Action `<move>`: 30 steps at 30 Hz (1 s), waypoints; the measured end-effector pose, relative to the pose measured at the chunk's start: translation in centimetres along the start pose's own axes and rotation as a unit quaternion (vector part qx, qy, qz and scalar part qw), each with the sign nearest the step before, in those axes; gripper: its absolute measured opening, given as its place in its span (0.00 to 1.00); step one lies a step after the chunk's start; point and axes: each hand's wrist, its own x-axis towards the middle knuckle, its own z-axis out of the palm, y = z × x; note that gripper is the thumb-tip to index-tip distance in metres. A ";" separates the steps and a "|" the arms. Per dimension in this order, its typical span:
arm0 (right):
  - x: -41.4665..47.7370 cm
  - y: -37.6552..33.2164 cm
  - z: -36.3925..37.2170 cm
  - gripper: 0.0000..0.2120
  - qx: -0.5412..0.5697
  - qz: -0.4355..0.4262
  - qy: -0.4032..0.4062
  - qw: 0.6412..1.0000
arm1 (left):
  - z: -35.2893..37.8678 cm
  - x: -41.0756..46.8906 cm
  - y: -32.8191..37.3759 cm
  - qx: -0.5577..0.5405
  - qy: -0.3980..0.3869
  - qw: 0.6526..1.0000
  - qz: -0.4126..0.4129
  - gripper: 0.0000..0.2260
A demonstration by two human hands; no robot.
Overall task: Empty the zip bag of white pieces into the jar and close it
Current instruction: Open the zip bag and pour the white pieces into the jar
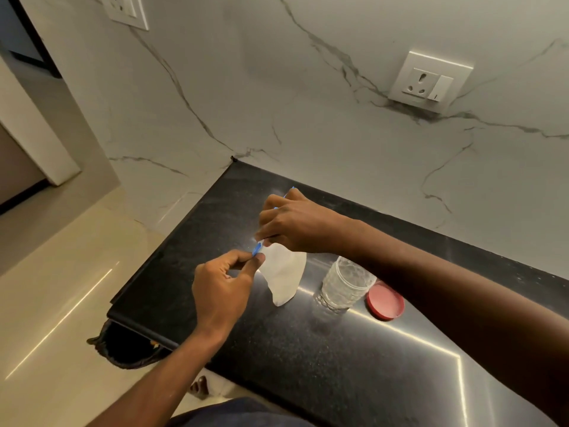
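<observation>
A zip bag [284, 274] full of white pieces stands upright on the black counter [308, 349], its blue zip strip at the top. My left hand [223, 286] pinches the near end of the blue strip between thumb and fingers. My right hand [295, 224] grips the bag's top from above, and a bit of blue strip shows past its far side. Just right of the bag stands a clear ribbed jar [345, 285], open at the top, with nothing visible inside. Its red lid [385, 300] lies flat on the counter right of the jar, partly under my right forearm.
The counter ends at a left edge close to the bag, with a dark bin [129, 346] on the pale floor below it. A marble wall runs behind, with a socket plate [429, 81] above the jar. My forearm crosses over the lid.
</observation>
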 end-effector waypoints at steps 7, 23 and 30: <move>0.1 3.8 0.1 0.16 -0.039 0.027 -0.011 0.999 | -0.1 0.2 -0.8 -0.011 -0.008 0.999 0.032 0.18; -1.7 6.5 -0.7 0.15 0.032 0.212 0.088 0.973 | -1.6 1.8 -0.3 -0.069 -0.113 0.991 0.006 0.13; -1.5 -1.8 1.8 0.14 0.515 0.419 0.225 0.713 | -0.7 9.0 2.2 -0.110 -0.256 0.951 -0.136 0.09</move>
